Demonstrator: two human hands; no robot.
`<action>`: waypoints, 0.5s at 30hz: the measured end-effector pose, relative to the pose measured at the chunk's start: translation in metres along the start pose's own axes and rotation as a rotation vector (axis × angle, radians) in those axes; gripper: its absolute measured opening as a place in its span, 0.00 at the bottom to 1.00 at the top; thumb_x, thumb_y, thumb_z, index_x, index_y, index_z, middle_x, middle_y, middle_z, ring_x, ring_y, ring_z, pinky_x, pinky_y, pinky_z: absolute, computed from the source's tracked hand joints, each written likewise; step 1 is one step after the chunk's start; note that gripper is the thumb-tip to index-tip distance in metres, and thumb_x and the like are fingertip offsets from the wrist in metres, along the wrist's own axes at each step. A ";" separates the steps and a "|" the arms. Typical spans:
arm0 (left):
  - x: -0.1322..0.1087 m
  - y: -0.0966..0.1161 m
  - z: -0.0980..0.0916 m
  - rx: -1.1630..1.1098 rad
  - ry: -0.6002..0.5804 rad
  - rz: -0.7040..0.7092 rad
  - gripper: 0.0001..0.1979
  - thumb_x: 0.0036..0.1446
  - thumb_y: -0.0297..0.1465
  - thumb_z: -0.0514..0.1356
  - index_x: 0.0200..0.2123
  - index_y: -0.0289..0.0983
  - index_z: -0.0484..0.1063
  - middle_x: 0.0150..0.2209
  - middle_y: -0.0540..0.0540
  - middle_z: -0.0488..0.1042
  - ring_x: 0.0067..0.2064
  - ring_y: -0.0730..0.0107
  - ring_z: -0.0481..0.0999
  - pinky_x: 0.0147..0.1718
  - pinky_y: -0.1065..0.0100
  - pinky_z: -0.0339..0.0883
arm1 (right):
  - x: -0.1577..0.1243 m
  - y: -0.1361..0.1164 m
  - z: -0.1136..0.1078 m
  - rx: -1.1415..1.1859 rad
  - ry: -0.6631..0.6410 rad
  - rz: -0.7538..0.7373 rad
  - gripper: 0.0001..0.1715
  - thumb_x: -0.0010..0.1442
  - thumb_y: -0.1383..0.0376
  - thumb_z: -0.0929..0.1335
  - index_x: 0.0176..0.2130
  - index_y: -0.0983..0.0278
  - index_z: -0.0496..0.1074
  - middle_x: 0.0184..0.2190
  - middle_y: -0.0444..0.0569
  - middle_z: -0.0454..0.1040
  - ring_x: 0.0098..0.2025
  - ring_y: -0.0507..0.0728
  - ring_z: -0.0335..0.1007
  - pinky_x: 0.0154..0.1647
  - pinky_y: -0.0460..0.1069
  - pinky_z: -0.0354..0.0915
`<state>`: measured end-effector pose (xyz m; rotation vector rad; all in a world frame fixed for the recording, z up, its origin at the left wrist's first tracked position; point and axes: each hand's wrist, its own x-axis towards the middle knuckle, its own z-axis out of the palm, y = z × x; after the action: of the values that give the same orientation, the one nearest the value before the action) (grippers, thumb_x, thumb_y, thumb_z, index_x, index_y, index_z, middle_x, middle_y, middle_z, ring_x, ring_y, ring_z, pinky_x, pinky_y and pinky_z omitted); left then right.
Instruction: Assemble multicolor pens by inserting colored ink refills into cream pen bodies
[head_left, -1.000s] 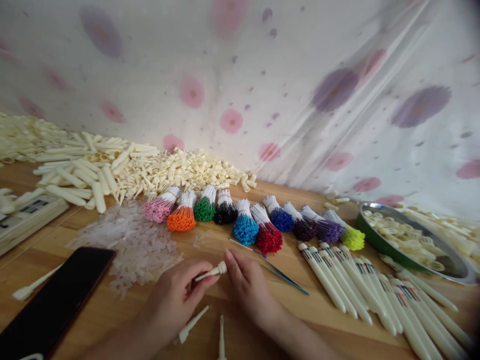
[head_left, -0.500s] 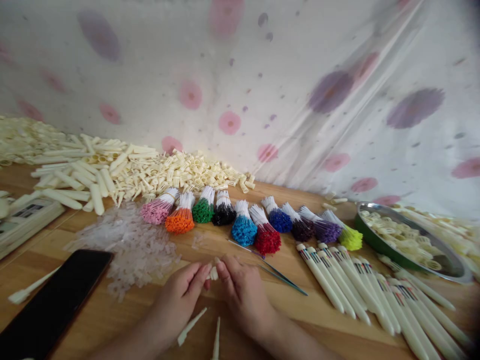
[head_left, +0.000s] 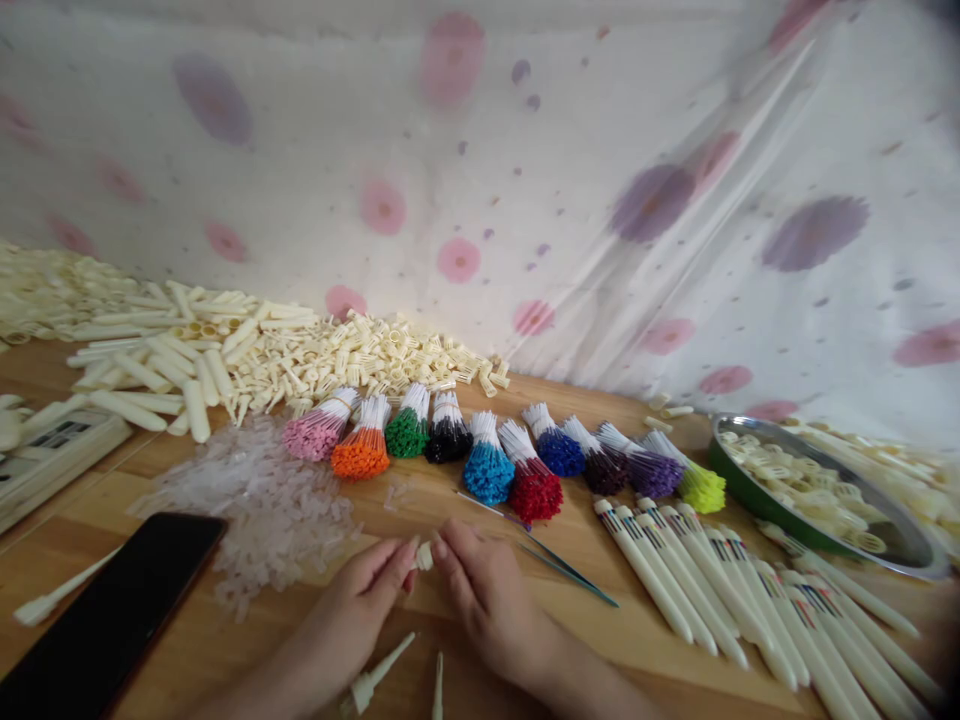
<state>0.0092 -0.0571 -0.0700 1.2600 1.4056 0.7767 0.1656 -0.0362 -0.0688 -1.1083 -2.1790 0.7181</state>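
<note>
Between my two hands is a small cream plastic pen part [head_left: 424, 556], largely covered by fingers. My left hand [head_left: 373, 585] pinches it from the left between thumb and fingers. From the other side, my right hand [head_left: 480, 590] closes on it with thumb and index finger. Below the hands lie two loose cream tapered pieces, one flared [head_left: 377, 678] and one thin [head_left: 438, 685]. Tweezers [head_left: 570, 568] rest just right of my right hand, close to a single thin refill [head_left: 491, 508]. Behind the hands stand bundles of refills, among them a red bundle [head_left: 536, 482] and a light blue bundle [head_left: 488, 468].
Several multicolour pens [head_left: 675, 580] lie at right, before a green-sided metal tray [head_left: 799, 535] of cream rings. A heap of clear plastic bits [head_left: 262, 510] and a phone [head_left: 112, 610] are at left. Cream pen parts [head_left: 360, 350] pile along the floral curtain [head_left: 480, 180].
The view has tilted slightly, so everything sits a bit lower. Both hands keep their pinch on the small cream part, which has shifted slightly in the fingers.
</note>
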 end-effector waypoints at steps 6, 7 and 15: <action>-0.002 -0.003 0.001 0.279 0.096 0.240 0.16 0.60 0.39 0.44 0.28 0.40 0.65 0.27 0.48 0.69 0.32 0.63 0.69 0.34 0.62 0.61 | -0.003 -0.005 0.005 0.157 0.037 0.154 0.18 0.65 0.57 0.53 0.29 0.61 0.58 0.24 0.45 0.65 0.25 0.52 0.59 0.27 0.45 0.56; -0.002 -0.003 0.001 0.334 0.112 0.291 0.16 0.60 0.38 0.43 0.28 0.40 0.65 0.28 0.46 0.69 0.33 0.62 0.69 0.34 0.61 0.61 | -0.004 -0.005 0.005 0.178 0.029 0.168 0.18 0.65 0.57 0.53 0.29 0.61 0.59 0.25 0.45 0.65 0.26 0.52 0.59 0.28 0.46 0.56; -0.005 0.008 0.000 0.631 0.070 0.493 0.14 0.60 0.33 0.47 0.25 0.40 0.66 0.27 0.47 0.71 0.31 0.62 0.71 0.30 0.64 0.61 | 0.008 0.012 -0.011 0.107 -0.153 0.291 0.15 0.61 0.59 0.55 0.24 0.61 0.54 0.23 0.41 0.58 0.28 0.51 0.56 0.29 0.44 0.57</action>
<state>0.0112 -0.0603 -0.0613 2.1409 1.4685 0.7232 0.1755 -0.0213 -0.0674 -1.3682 -2.0959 1.0657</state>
